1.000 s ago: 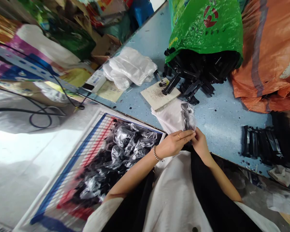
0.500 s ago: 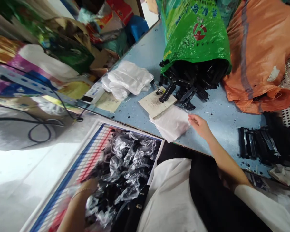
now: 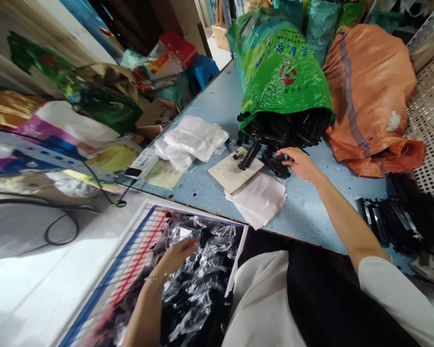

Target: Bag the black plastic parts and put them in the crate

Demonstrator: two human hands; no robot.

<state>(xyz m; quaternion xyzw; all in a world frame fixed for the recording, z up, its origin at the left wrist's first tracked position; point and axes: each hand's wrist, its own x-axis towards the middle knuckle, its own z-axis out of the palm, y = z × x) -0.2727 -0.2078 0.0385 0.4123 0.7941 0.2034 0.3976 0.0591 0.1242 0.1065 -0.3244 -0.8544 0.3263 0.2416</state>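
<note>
My right hand point(image 3: 299, 165) is at the mouth of the green sack, its fingertips beside or touching loose black plastic parts point(image 3: 275, 164). Its fingers are apart, and I cannot see anything gripped in them. Below it lies a stack of thin clear plastic bags point(image 3: 258, 200). My left hand point(image 3: 183, 253), a bracelet on its wrist, hovers over the wire basket point(image 3: 101, 284) of black parts wrapped in clear plastic point(image 3: 206, 270). The left fingers are stretched out and seem to hold nothing. A worn board point(image 3: 231, 176), with a black part on it, borders the clear bags.
The green sack point(image 3: 285, 82) spills black parts onto the blue table point(image 3: 318, 207). An orange sack point(image 3: 369, 91) stands right of it. Rows of black parts point(image 3: 390, 217) lie at the table's right. White folded bags point(image 3: 195, 137) and a white box point(image 3: 142, 163) are at the left.
My right hand has moved from the edge of the clear bags up to the black parts. My left hand has risen from low in the basket into full view. The camera view has tilted up.
</note>
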